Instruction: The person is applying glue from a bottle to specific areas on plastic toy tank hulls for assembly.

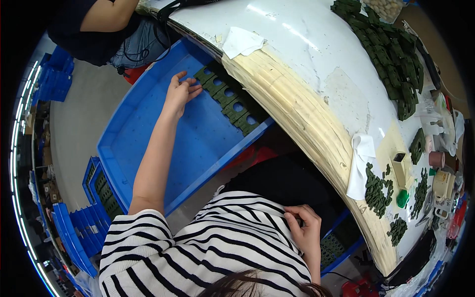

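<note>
My left hand [181, 94] is stretched out over a large blue plastic bin [143, 123], its fingers apart and nothing seen in them. Just beside its fingertips lies a row of dark green flat parts with round holes [227, 93], along the bin's side under the table edge. My right hand [306, 225] hangs loosely bent in front of my striped shirt, thumb and fingers apart, with nothing visible in it. Part of the row of green parts is shaded by the table.
The white worktable [297, 39] has a layered, tape-covered edge [292, 104]. On it lie a heap of green parts [386, 54], small green pieces [378, 193], white cloths [361, 163] and a green-capped item [403, 198]. Stacked blue bins [81, 227] stand left. Another person [106, 24] sits at upper left.
</note>
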Tool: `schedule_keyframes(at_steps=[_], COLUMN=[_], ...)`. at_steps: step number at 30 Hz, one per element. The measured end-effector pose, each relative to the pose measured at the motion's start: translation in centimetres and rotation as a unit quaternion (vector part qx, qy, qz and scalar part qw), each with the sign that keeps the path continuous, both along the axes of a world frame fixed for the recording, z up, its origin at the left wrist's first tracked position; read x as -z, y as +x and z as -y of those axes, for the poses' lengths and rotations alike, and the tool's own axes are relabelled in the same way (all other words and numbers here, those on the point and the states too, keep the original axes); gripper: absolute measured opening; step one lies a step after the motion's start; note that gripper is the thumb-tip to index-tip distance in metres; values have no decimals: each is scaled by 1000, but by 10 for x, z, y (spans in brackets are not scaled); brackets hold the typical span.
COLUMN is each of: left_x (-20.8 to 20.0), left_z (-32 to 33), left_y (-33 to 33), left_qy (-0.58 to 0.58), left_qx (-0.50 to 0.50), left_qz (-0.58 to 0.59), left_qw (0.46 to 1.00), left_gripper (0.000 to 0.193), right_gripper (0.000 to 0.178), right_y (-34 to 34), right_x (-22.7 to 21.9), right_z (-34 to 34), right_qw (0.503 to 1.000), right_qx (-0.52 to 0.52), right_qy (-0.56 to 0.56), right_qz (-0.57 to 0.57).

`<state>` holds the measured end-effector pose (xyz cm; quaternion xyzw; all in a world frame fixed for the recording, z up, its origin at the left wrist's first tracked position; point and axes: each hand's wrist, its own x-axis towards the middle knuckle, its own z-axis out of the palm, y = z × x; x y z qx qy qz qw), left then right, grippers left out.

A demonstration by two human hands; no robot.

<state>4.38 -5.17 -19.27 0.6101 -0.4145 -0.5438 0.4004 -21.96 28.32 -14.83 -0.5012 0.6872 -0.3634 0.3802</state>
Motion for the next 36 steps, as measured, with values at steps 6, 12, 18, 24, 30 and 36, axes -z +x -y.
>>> schedule_keyframes(at_steps=[6,12,18,24,30,36], left_x=[1,5,-4,-43,-133,-186], left_z=[-21,-26,-31,-35,-52,-26], left_y=[0,-5,7,2,-100,-249], left_qy=[57,54,25,-139,-435,-612], left_qx=[-30,-18,-49,-86,93,292], left_qz=[-120,-183,-148,-83,-48,6], left_qw=[991,981,987,983,894,735], left_gripper=[46,48,49,38,24,19], right_gripper=[11,11,11,10,14,13], right_y=[0,0,-1,-4,-17,-24], right_x=[1,0,0,0,-11,-20], right_z=[-4,-3,-8,-13,-16,-27], right_qw=[1000,1000,1000,999,999,997], right_qx=[7,2,18,30,13,37], right_qy=[0,-8,-8,-14,-33,-55], right_qz=[0,-7,-16,-20,-29,-40])
